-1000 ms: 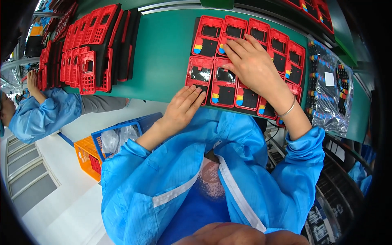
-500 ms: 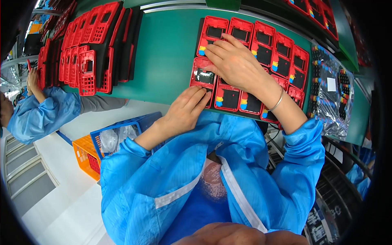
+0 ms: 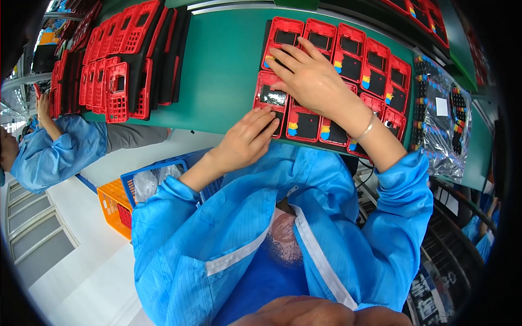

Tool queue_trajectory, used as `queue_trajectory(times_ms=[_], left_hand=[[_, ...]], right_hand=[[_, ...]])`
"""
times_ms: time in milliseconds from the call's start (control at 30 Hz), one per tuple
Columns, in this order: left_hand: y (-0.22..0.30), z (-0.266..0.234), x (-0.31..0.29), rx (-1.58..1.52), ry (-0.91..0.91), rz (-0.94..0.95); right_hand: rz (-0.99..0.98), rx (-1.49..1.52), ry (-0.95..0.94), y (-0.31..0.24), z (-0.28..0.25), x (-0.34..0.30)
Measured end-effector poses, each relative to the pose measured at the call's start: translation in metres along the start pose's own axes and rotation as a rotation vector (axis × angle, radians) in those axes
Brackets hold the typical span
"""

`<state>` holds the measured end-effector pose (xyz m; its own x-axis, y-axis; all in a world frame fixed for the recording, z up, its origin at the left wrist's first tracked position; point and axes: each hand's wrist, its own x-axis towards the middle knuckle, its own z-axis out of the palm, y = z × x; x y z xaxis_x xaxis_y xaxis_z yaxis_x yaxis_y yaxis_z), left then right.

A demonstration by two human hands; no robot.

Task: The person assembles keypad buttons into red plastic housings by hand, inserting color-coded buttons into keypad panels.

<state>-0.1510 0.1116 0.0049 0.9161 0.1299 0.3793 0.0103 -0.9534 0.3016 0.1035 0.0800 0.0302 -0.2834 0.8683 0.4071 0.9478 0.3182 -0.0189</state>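
Note:
Several red phone casings (image 3: 348,39) lie in two rows on a black tray (image 3: 267,32); most visible ones have a dark window, a black panel and blue-and-yellow pieces. My left hand (image 3: 244,138) is at the near-left casing (image 3: 272,96), its bent fingers close together over the casing's near end. They cover much of that end, and the thumb is hidden. My right hand (image 3: 318,84) reaches across both rows with its fingers spread. Its fingertips are over the far-left casings, and its thumb side is beside the shiny window of the near-left one.
Stacked red casings on black trays (image 3: 163,60) stand at the left of the green table (image 3: 217,70). A clear bag of dark parts (image 3: 441,130) lies at the right. Blue (image 3: 128,182) and orange crates (image 3: 109,204) stand below. Another person (image 3: 65,146) works at far left.
The tray and casings appear slightly higher in the picture. My left fingers have shifted slightly up and left, and my right fingers have spread wider over the far-left casings.

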Motion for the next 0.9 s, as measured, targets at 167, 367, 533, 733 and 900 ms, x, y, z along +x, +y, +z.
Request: queue_trajectory(times_ms=[167,367,533,733,900], left_hand=[[-0.001,-0.002,-0.002,-0.044,0.023,-0.007],[0.006,-0.008,0.003,0.033,-0.013,0.001],[0.005,-0.013,0.005,-0.076,-0.067,-0.069],[-0.004,-0.011,0.008,0.031,-0.061,0.044],[-0.004,-0.012,0.010,0.063,-0.084,0.048]], right_hand=[[0.091,0.218,-0.076,-0.020,-0.052,-0.029],[0.164,0.372,-0.094,-0.046,-0.077,-0.063],[0.279,0.435,-0.041,-0.066,-0.069,-0.082],[0.341,0.481,0.001,-0.073,-0.058,-0.087],[0.306,0.402,-0.032,-0.073,-0.052,-0.090]])
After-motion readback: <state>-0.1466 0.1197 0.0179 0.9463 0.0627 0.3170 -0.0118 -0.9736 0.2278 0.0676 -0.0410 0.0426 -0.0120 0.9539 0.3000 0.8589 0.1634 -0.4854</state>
